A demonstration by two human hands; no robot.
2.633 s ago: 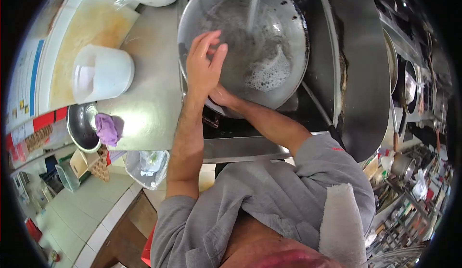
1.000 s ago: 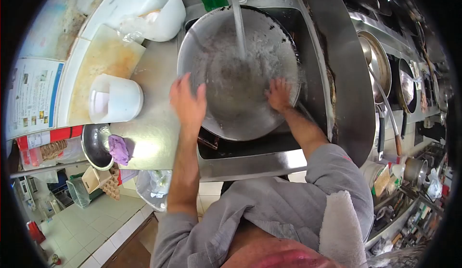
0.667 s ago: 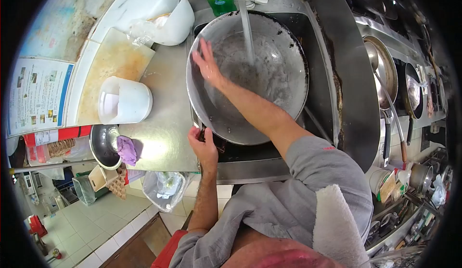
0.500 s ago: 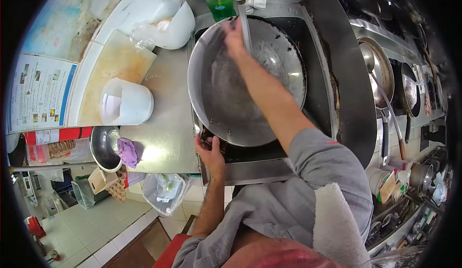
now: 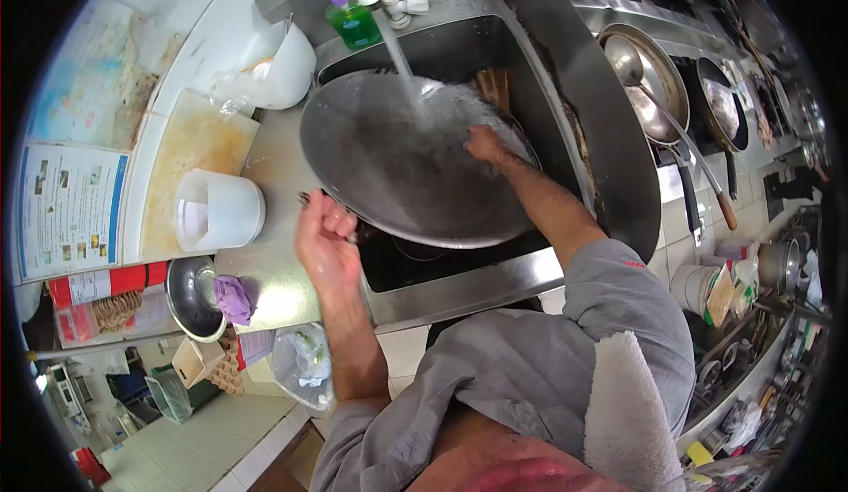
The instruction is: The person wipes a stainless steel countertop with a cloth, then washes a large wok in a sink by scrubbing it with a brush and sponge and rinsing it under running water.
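Note:
A big round metal wok (image 5: 380, 152) is tilted over the sink, and water from the tap (image 5: 393, 46) pours into it. My left hand (image 5: 327, 243) is closed at the wok's near left edge. A bit of dark metal, perhaps a handle, pokes out of that fist. My right hand (image 5: 486, 146) is inside the wok toward its right side, fingers curled against the wet inner surface. Whatever those fingers may hold is hidden.
A green soap bottle (image 5: 353, 22) stands behind the sink (image 5: 468, 37). On the left counter are a white tub (image 5: 221, 212), a metal bowl (image 5: 199, 298) and a purple cloth (image 5: 232, 299). Pans and a ladle (image 5: 671, 121) lie to the right.
The wok has tipped, its left side raised. My left hand has come up with its edge and closed. My right hand has moved from the far side to the wok's right side.

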